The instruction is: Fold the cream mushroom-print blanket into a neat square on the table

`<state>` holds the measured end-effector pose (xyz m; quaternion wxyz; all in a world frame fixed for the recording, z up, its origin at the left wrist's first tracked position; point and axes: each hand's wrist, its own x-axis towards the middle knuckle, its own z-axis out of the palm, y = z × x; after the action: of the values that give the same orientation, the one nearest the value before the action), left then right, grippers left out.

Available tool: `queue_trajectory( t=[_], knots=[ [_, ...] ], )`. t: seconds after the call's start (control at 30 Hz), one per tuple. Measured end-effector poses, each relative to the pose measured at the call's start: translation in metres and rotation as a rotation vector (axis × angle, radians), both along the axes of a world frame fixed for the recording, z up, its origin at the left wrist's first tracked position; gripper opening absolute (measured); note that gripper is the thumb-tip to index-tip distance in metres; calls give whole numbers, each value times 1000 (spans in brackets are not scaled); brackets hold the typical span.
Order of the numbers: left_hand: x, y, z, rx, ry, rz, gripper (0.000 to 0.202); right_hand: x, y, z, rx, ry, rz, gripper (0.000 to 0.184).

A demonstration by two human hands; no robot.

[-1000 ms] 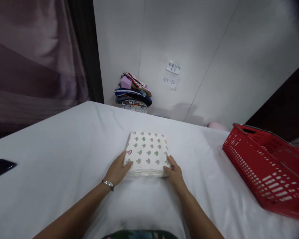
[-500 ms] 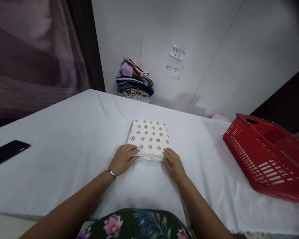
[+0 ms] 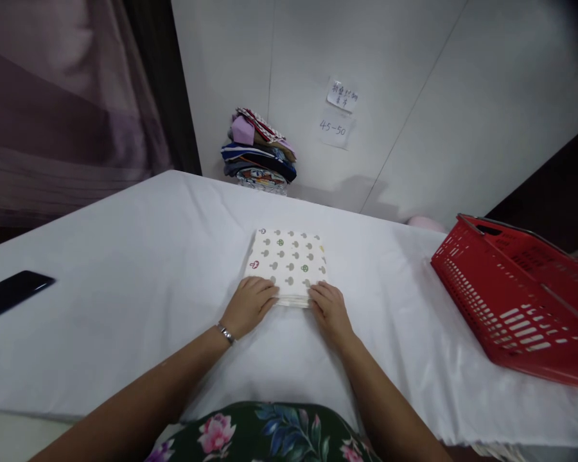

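A white cloth printed with small grey, green and red mushrooms lies folded into a thick square on the white-covered table. My left hand grips its near left corner, fingers on top and thumb at the folded front edge. At the near right corner, my right hand holds the cloth the same way. Several layers show along the front edge between my hands.
On the right stands a red plastic basket with metal handles. A black phone lies at the left. Beyond the table's far edge rises a stack of folded fabrics against the wall, near two paper notes.
Both hands have slid slightly inward along the near edge of the cloth, closer to each other. The cloth stays folded in nearly the same spot.
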<state>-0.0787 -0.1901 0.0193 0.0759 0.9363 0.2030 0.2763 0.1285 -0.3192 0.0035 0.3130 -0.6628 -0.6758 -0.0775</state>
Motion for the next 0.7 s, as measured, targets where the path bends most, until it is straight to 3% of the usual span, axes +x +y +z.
queue_trajectory(
  t=[0.4, 0.7],
  knots=[
    [8, 3, 0, -110, 10, -18, 17, -2, 4, -3, 41, 158, -12, 19],
    [14, 4, 4, -156, 30, 16, 15, -10, 8, 9, -47, 140, -53, 19]
  ],
)
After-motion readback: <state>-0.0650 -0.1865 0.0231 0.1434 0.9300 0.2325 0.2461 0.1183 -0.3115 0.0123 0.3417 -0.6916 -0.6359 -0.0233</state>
